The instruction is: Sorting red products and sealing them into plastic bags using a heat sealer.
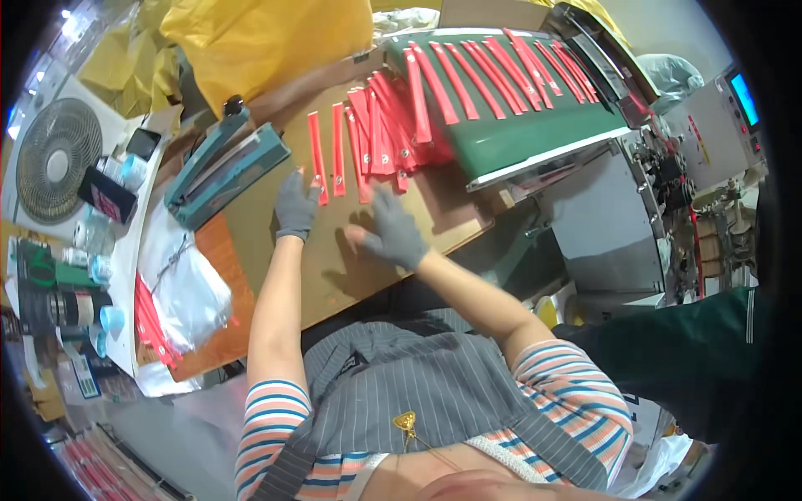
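Observation:
My left hand (296, 207), in a grey fingerless glove, lies at the lower end of a narrow red packet (315, 150). Its fingers are stretched out, with the thumb side against the packet's edge. A second red packet (338, 150) lies parallel just to the right. My right hand (394, 230), gloved alike, is over the board, partly blurred, with the thumb spread away from the fingers and nothing seen in it. Just beyond its fingertips is a heap of overlapping red packets (384, 134). Both hands are above the brown work board (334, 275).
A green conveyor belt (535, 138) at the far right carries a row of red packets. A teal bar sealer (230, 175) stands left of the board, near a clear plastic bag (188, 292). A fan (60, 163) is at the far left. Dark green cloth (685, 355) shows at right.

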Demonstrator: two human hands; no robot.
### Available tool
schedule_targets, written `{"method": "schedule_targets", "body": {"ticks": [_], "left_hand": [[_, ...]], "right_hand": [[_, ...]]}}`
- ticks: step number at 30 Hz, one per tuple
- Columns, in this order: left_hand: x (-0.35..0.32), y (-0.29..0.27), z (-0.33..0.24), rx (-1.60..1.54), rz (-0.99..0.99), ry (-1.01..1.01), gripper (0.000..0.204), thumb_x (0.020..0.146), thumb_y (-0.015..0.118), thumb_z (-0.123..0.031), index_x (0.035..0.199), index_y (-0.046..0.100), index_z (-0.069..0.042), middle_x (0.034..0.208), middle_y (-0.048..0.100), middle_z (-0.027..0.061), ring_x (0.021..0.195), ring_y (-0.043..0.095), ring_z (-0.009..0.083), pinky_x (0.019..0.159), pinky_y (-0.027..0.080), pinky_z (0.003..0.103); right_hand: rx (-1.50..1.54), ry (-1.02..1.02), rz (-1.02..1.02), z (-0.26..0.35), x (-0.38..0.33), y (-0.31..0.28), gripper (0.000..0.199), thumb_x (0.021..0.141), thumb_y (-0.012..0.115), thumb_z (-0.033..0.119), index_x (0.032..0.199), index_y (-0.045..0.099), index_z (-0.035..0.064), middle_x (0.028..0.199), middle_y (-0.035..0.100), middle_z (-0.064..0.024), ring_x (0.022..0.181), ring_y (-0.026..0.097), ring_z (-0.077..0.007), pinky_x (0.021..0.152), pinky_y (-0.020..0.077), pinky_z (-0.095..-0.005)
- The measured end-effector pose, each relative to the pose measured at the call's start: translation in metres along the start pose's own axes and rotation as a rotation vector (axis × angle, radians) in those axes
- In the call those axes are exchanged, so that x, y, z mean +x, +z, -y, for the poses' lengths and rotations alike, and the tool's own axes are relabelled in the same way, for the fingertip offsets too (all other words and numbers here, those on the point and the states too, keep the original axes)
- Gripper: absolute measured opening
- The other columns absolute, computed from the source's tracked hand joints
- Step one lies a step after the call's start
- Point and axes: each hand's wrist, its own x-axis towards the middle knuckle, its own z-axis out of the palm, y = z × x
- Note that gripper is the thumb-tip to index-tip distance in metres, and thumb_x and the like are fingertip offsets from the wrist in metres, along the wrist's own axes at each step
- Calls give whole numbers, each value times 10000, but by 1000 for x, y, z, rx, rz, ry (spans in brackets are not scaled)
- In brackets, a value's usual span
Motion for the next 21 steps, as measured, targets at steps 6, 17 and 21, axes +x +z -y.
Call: {"method": "schedule_targets", "body": {"ticks": [6,17,21], "left_hand": [[24,44,-26,-186,182,69,445,900,526,-333,1173,538,19,1054,587,218,978,557,353,876,435,393],[13,39,-27,-35,-38,-133,596,866,560,-417,1213,481,61,1100,560,268,1021,531,388,914,406,414],[5,32,-5,-180,-77,-166,613,852,563,-400,1256,457,48,1142,545,277,1050,519,410,895,404,439]], "right_hand": [[-421,418,-76,-111,154,-38,1039,675,640,643,1380,271,-25,1381,289,-325,1235,398,-403,966,397,-423],[343,531,66,-78,142,15,597,686,714,357,1132,553,-5,1127,577,-228,1010,587,-311,876,459,-374],[301,379,-258,-85,99,16,599,784,686,333,1236,494,-10,1166,575,-192,1061,572,-272,922,441,-345]]}}
